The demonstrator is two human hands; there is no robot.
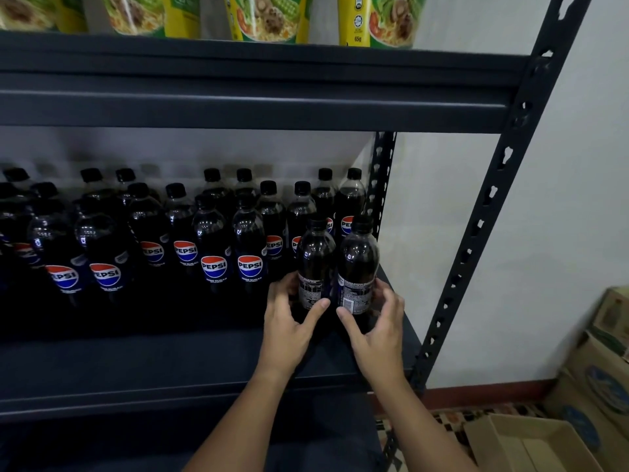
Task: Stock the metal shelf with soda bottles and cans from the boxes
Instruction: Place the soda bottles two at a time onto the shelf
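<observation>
Two dark Pepsi bottles stand upright side by side at the right front of the dark metal shelf, their back labels facing me. My left hand curls round the left bottle, thumb on its label. My right hand curls round the right bottle, thumb near its barcode. Several more Pepsi bottles with black caps stand in rows behind and to the left, logos facing out.
The upper shelf beam hangs close above the bottle caps, with noodle packets on top. The perforated upright post rises at the right. Cardboard boxes sit on the floor at the lower right, one open.
</observation>
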